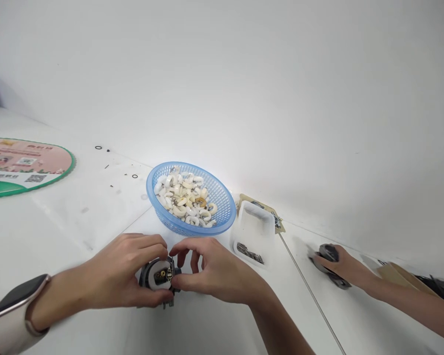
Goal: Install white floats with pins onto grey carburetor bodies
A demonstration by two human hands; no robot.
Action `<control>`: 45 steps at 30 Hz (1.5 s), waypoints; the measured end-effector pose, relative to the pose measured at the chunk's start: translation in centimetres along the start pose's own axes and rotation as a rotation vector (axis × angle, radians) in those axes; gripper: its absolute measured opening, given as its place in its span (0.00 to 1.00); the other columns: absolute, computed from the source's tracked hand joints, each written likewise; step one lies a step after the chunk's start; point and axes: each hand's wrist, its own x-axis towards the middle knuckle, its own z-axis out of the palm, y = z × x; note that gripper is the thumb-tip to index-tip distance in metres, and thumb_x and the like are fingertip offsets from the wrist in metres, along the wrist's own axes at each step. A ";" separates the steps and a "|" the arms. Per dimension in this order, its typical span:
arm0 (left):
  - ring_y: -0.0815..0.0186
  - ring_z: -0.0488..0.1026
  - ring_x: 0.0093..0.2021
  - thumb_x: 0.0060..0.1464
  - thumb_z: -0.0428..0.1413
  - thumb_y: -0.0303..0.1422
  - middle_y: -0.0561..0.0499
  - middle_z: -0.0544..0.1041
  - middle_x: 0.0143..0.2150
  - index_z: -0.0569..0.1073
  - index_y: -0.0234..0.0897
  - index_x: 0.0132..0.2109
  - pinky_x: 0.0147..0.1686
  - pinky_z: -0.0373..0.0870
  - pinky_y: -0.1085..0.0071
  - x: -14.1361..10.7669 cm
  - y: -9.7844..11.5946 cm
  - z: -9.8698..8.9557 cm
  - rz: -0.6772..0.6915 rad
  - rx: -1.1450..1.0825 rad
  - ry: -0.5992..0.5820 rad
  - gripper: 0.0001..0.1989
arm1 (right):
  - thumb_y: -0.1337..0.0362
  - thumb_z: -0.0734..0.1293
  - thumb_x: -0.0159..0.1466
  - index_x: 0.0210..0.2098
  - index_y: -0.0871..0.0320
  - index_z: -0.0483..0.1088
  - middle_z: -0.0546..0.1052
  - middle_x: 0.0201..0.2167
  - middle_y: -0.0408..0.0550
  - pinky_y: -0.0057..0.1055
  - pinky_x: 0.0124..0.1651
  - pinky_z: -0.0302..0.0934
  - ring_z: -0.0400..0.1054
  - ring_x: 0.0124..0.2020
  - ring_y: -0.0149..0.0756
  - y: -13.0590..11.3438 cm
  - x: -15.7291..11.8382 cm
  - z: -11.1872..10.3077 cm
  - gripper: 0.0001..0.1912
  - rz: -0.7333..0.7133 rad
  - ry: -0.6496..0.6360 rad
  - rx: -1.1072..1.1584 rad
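My left hand (124,270) is wrapped around a round dark device (159,274) with a white inner disc and small brass-coloured contacts facing up. It is held just above or on the white table; which one I cannot tell. At the device's right edge, the thumb and forefinger of my right hand (212,271) close on its side, by the metal contacts. Whether a small loose part sits between those fingertips is too small to make out. Just beyond my hands stands a blue mesh basket (226,201) full of white and yellowish C-shaped pieces (185,195).
A white tray (254,224) with several thin metal strips (249,252) stands right of the basket, over a tan card (279,223). Farther right, another person's hand (350,266) holds a dark device (329,254). A green-edged fan (29,167) and small black rings (98,147) lie left.
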 end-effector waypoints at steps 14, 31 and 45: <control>0.68 0.70 0.31 0.58 0.61 0.39 0.54 0.73 0.36 0.67 0.41 0.45 0.30 0.64 0.71 -0.7 -0.5 0.5 0.027 0.076 -0.028 0.13 | 0.64 0.72 0.59 0.38 0.56 0.76 0.79 0.37 0.42 0.28 0.37 0.58 0.69 0.36 0.32 -0.3 -0.8 0.3 0.07 -0.166 0.056 -0.251; 0.69 0.69 0.30 0.57 0.60 0.38 0.56 0.72 0.34 0.68 0.40 0.39 0.29 0.63 0.72 -0.4 0.0 0.3 0.026 0.052 0.006 0.10 | 0.66 0.70 0.59 0.37 0.55 0.76 0.77 0.33 0.38 0.25 0.33 0.55 0.67 0.33 0.28 -0.1 -0.9 0.7 0.06 -0.217 0.067 -0.346; 0.67 0.73 0.31 0.52 0.61 0.37 0.56 0.75 0.35 0.70 0.41 0.40 0.32 0.67 0.70 0.2 0.4 -0.1 0.001 0.063 0.004 0.11 | 0.65 0.70 0.61 0.41 0.54 0.77 0.77 0.33 0.39 0.25 0.34 0.57 0.68 0.35 0.30 -0.2 -0.6 0.7 0.08 -0.183 0.068 -0.362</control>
